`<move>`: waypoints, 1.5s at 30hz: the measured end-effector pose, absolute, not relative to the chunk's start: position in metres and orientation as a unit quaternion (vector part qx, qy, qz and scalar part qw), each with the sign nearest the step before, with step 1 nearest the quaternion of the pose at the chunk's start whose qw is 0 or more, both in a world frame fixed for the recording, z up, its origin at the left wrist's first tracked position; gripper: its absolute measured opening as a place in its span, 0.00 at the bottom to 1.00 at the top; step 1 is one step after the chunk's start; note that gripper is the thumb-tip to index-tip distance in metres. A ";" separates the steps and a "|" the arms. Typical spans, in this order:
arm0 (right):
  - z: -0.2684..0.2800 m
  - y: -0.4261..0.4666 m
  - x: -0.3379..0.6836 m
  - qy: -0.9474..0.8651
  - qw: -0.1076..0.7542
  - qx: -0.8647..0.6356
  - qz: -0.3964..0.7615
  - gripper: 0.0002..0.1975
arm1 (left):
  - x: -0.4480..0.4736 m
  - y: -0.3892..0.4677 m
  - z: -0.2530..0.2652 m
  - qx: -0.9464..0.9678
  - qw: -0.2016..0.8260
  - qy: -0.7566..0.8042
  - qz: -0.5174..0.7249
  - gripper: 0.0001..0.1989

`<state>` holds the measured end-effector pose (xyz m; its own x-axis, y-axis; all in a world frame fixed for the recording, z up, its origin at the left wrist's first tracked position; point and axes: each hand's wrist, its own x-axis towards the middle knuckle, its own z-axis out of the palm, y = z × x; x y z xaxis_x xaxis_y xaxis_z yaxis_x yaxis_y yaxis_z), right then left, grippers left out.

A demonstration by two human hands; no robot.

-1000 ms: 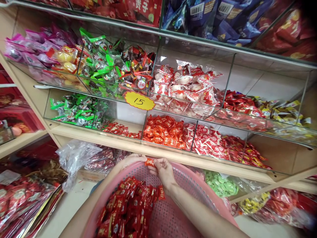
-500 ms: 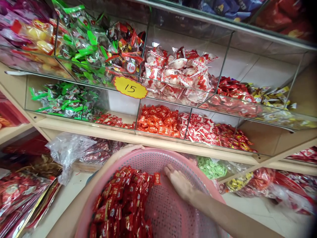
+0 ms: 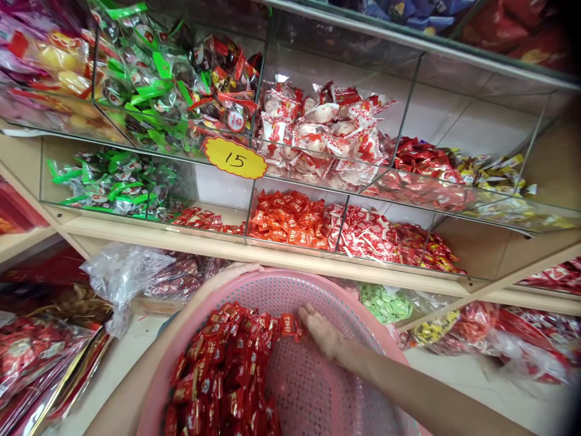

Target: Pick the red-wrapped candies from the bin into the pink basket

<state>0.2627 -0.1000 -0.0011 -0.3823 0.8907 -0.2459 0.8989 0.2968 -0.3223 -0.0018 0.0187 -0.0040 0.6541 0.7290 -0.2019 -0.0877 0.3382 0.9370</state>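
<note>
A large pink plastic basket (image 3: 297,281) with a perforated wall fills the lower middle. Small red-wrapped candies (image 3: 227,369) with gold print lie piled in its left half. My left hand (image 3: 233,274) reaches around the outside and holds the far rim, its fingers partly hidden. Inside the basket is my right hand (image 3: 322,330), palm down with loosely bent fingers. Its fingertips are beside a brighter red candy packet (image 3: 287,324) and another small red piece at the pile's right edge. Whether they touch these is unclear.
Ahead, a wooden shelf (image 3: 149,233) carries clear-fronted bins of orange-red packets (image 3: 290,218), green-wrapped sweets (image 3: 113,181) and red-and-white sweets (image 3: 318,130). A yellow price tag (image 3: 235,157) reads 15. Bagged goods (image 3: 127,278) sit under the shelf; more red packages (image 3: 36,351) are at left.
A second small red piece now shows beside the brighter packet at my right fingertips. My right hand has shifted slightly left and down. My left hand stays on the rim.
</note>
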 end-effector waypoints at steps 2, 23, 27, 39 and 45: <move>-0.004 -0.097 0.263 0.810 0.002 0.549 -0.206 0.23 | -0.002 0.021 -0.005 0.525 0.734 0.331 0.277 0.19; 0.153 0.027 0.244 0.795 -0.233 0.558 -0.039 0.06 | -0.001 0.021 -0.001 0.494 0.745 0.347 0.282 0.16; 0.145 0.034 0.239 0.781 -0.253 0.566 -0.072 0.05 | -0.004 0.020 0.000 0.527 0.729 0.343 0.272 0.19; 0.158 0.015 0.246 0.678 -0.397 0.547 -0.289 0.06 | -0.002 0.022 -0.001 0.511 0.723 0.375 0.277 0.19; 0.150 -0.042 0.250 0.618 -0.460 0.435 -0.465 0.09 | -0.001 0.022 -0.005 0.457 0.749 0.382 0.289 0.19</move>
<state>0.2500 -0.0421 0.1502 -0.1969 0.9666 0.1642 0.1098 0.1881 -0.9760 -0.0010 0.0218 -0.0054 0.5413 0.7828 -0.3071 -0.0845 0.4140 0.9063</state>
